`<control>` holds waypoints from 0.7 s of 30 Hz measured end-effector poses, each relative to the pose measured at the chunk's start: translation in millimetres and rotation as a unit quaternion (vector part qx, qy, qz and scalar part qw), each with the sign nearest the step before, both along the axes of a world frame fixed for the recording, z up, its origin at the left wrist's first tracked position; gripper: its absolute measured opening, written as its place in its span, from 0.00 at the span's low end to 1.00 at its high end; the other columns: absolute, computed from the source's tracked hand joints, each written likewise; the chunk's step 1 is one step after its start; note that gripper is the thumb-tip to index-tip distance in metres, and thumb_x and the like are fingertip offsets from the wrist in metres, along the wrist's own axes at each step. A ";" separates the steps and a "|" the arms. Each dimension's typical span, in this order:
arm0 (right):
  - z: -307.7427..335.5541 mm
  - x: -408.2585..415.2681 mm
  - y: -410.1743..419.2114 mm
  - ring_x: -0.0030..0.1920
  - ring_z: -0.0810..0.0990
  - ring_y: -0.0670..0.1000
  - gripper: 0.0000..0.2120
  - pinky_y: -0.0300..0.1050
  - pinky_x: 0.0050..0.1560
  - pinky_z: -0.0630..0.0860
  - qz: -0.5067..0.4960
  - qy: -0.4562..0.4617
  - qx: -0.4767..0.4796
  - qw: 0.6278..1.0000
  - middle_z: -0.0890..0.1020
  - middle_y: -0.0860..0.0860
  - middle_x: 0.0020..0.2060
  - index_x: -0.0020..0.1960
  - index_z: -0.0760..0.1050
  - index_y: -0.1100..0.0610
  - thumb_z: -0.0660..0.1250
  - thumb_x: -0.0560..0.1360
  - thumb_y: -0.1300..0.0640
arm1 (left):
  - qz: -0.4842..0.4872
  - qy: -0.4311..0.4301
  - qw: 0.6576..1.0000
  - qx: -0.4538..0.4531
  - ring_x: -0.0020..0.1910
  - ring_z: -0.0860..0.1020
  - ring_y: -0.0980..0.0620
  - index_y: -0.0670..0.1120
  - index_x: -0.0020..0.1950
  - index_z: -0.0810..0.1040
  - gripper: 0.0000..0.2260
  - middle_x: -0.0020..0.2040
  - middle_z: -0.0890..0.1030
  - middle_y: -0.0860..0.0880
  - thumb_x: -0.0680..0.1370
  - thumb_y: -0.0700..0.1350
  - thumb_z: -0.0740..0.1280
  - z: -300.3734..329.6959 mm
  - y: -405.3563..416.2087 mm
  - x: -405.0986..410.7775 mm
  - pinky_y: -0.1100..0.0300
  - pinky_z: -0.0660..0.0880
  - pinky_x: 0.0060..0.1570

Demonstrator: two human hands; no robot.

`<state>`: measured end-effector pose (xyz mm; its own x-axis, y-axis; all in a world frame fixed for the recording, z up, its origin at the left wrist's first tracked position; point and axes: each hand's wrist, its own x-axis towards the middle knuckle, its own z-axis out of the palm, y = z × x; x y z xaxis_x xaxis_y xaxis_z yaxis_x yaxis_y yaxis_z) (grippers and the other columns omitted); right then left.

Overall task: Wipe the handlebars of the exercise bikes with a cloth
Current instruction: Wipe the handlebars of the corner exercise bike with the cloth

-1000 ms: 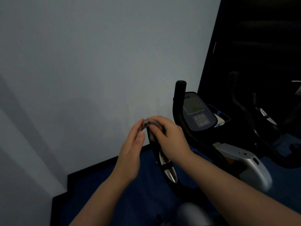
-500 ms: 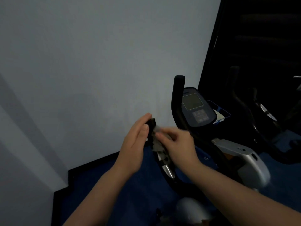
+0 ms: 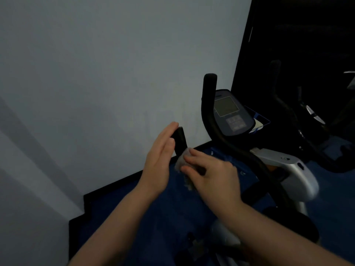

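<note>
**Cloth on the near handlebar grip**

Our right hand (image 3: 213, 173) is closed around a pale grey cloth (image 3: 181, 164), fingers curled over it and pressing it against the near handlebar (image 3: 179, 140), a black grip that rises just above the cloth. The cloth bunches under our fingertips and a ragged end hangs below the hand. Our left hand (image 3: 160, 160) stands flat and open, fingers straight and together, its palm laid against the left side of the same grip, with the fingertips reaching about level with the grip's top. The two hands sit on either side of the grip, close but not touching each other.

Beyond them the far handlebar (image 3: 209, 104) curves up as a black tube with a rounded end, standing upright. Just to its right is the bike's console (image 3: 232, 114), a dark panel with a grey screen and a block of buttons below it. Lower right we see the silver frame housing (image 3: 288, 169) of the exercise bike. The floor (image 3: 134, 217) is blue, edged by a black skirting along the pale wall (image 3: 96, 73). To the far right, in deep shadow, a second bike (image 3: 307, 116) is dimly visible.
</note>
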<state>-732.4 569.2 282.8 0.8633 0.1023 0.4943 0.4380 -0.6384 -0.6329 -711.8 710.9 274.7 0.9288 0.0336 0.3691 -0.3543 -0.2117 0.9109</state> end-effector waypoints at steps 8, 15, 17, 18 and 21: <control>3.7 10.3 -3.4 0.49 0.77 0.36 0.09 0.25 0.50 0.70 0.043 0.020 -0.030 0.998 0.83 0.43 0.52 0.47 0.85 0.51 0.77 0.67 0.53 | 0.003 -0.085 0.994 0.070 0.75 0.58 0.61 0.53 0.72 0.65 0.18 0.75 0.62 0.59 0.82 0.49 0.51 -9.0 -2.1 -27.8 0.69 0.55 0.71; 14.8 4.7 -66.2 0.45 0.81 0.38 0.13 0.39 0.52 0.79 0.168 0.198 -0.100 0.960 0.84 0.42 0.42 0.41 0.84 0.48 0.81 0.59 0.51 | -0.063 -0.008 0.993 0.099 0.74 0.57 0.65 0.54 0.70 0.70 0.22 0.75 0.63 0.56 0.80 0.57 0.49 -35.0 -17.5 -43.3 0.76 0.56 0.67; 11.3 6.4 -59.4 0.45 0.81 0.39 0.14 0.44 0.51 0.79 0.138 0.177 -0.077 0.971 0.83 0.43 0.40 0.40 0.80 0.47 0.82 0.58 0.49 | -0.052 -0.007 0.993 0.103 0.74 0.56 0.65 0.55 0.69 0.70 0.21 0.76 0.62 0.55 0.80 0.56 0.49 -37.7 -21.7 -44.9 0.78 0.55 0.65; 7.7 4.6 -59.1 0.45 0.80 0.40 0.15 0.46 0.50 0.79 0.131 0.171 -0.067 0.974 0.83 0.43 0.40 0.39 0.79 0.47 0.82 0.58 0.49 | -0.047 -0.006 0.994 0.101 0.74 0.56 0.66 0.56 0.69 0.71 0.21 0.75 0.63 0.57 0.80 0.56 0.48 -37.1 -22.4 -45.3 0.78 0.56 0.65; 3.4 -1.9 -77.2 0.45 0.81 0.40 0.13 0.45 0.50 0.79 0.191 0.188 -0.118 0.956 0.84 0.45 0.41 0.36 0.78 0.46 0.82 0.58 0.50 | -0.035 -0.027 0.992 0.120 0.75 0.56 0.64 0.57 0.68 0.71 0.20 0.71 0.64 0.68 0.81 0.55 0.48 -35.4 -22.4 -45.7 0.74 0.55 0.68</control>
